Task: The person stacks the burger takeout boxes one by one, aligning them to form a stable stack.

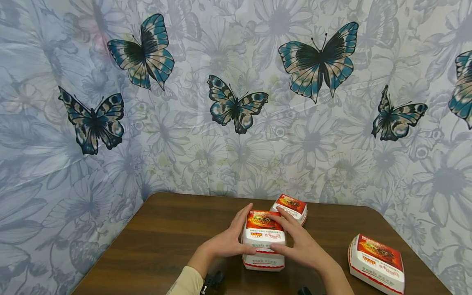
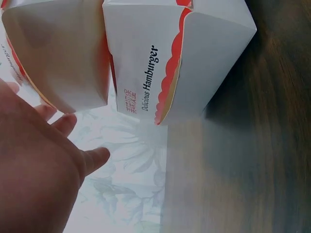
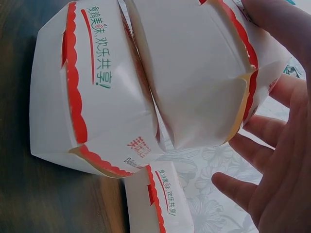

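Two white-and-red hamburger boxes are stacked in front of me, the upper hamburger box sitting on the lower hamburger box. My left hand holds the upper box from the left, thumb at its front and fingers reaching along its side to the back. From the right, my right hand grips the same box, thumb on the front and fingers spread over the far right top edge. In the right wrist view a narrow wedge-shaped gap shows between upper box and lower box.
Another hamburger box stands right behind the stack, partly hidden by my right hand. A further hamburger box lies at the right of the brown wooden table. Behind the table hangs a butterfly-patterned cloth.
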### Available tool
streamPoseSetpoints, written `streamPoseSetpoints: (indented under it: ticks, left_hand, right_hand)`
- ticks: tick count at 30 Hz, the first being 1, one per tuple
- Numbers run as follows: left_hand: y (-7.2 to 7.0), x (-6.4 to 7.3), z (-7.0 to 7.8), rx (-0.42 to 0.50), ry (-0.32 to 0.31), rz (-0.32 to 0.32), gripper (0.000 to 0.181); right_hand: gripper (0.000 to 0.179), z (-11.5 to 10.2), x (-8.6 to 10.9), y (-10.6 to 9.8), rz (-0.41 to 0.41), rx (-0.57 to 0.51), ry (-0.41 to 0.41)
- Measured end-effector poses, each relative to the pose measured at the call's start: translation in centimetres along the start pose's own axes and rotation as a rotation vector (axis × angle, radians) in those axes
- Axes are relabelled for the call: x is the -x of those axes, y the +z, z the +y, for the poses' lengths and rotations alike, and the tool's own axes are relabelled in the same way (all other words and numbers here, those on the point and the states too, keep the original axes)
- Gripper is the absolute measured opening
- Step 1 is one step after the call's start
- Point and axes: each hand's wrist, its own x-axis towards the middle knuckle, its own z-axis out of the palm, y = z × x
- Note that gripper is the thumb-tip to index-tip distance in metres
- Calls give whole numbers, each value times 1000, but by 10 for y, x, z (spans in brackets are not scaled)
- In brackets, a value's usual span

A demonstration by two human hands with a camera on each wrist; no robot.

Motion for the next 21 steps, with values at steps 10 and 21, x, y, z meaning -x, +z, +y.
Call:
streamPoseSetpoints:
  ticks: [10, 21]
  left_hand:
    - [-1, -1, 3, -23, 34, 21, 110]
    - [-2, 0, 3, -16, 33, 27, 105]
  right_hand:
    - [71, 4, -1, -1, 35, 1, -49]
    - [68, 26, 1, -4, 143, -30, -60]
